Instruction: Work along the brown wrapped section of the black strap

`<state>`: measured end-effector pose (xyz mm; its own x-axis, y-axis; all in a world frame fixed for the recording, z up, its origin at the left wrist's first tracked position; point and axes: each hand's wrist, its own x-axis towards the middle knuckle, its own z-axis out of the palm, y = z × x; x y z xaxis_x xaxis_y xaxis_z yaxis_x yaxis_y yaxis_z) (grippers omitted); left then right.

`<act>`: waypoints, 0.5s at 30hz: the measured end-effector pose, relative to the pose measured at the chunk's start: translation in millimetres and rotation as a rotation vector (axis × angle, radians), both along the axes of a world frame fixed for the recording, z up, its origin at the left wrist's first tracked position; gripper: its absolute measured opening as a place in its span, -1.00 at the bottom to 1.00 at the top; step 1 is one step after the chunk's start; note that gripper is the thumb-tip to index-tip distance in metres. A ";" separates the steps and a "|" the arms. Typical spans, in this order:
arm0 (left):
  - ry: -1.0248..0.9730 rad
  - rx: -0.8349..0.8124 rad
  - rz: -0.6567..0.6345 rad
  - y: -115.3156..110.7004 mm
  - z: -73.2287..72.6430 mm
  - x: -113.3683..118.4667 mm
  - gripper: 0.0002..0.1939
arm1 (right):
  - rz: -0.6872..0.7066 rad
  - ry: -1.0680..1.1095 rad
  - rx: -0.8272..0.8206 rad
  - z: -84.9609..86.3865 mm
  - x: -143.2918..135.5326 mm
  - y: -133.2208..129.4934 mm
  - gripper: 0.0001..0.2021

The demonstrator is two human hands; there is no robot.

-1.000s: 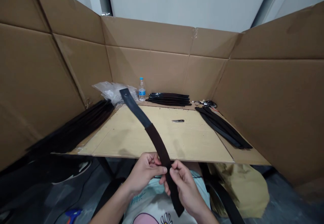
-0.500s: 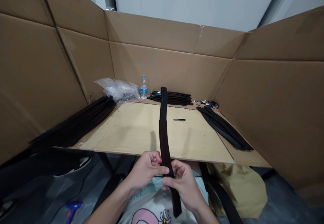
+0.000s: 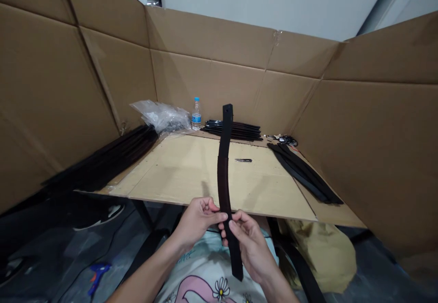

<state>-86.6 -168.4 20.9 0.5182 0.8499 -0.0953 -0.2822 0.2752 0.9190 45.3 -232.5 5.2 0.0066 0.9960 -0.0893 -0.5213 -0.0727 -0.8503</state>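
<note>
A long dark strip (image 3: 223,175) stands nearly upright in front of me, with a small hole near its top end and a dark reddish middle section. My left hand (image 3: 201,223) pinches it from the left, thumb across its face. From the right, my right hand (image 3: 248,241) grips it slightly lower, thumb on the front and fingers behind. The strip's lower end hangs over my shirt. Beyond it on the board lies a small pair of snips (image 3: 243,160).
Dark strips are piled at the left (image 3: 112,157), at the back (image 3: 246,131) and at the right (image 3: 304,173). A water bottle (image 3: 196,116) stands beside clear plastic bags (image 3: 164,117). Cardboard walls (image 3: 212,72) surround the table (image 3: 178,170). A blue glue gun (image 3: 98,275) is on the floor.
The strip has risen slightly and its top face has turned more toward me. My right hand has moved up a little, with its thumb now on the strip's face.
</note>
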 end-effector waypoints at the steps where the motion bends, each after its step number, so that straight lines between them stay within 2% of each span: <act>1: 0.002 -0.010 -0.006 0.0 0.2 -0.1 -0.59 | 0.001 -0.003 0.001 -0.5 -0.2 1.2 -0.70; 4: -0.005 -0.040 -0.033 -0.4 1.6 -1.3 -0.56 | 0.024 -0.030 0.009 -1.6 -0.2 4.3 -0.60; 8: -0.027 -0.037 -0.062 -1.0 4.3 -3.8 -0.64 | 0.025 -0.074 0.029 -2.6 1.1 4.5 -0.69; 15: -0.105 -0.011 -0.135 -3.2 1.8 -3.2 -0.68 | 0.000 -0.047 0.009 -0.6 -3.2 -0.6 -0.64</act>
<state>-89.8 -171.7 22.7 0.6353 0.7711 -0.0436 -0.3366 0.3273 0.8829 42.0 -233.1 4.5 0.0109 0.9967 -0.0802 -0.4810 -0.0651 -0.8743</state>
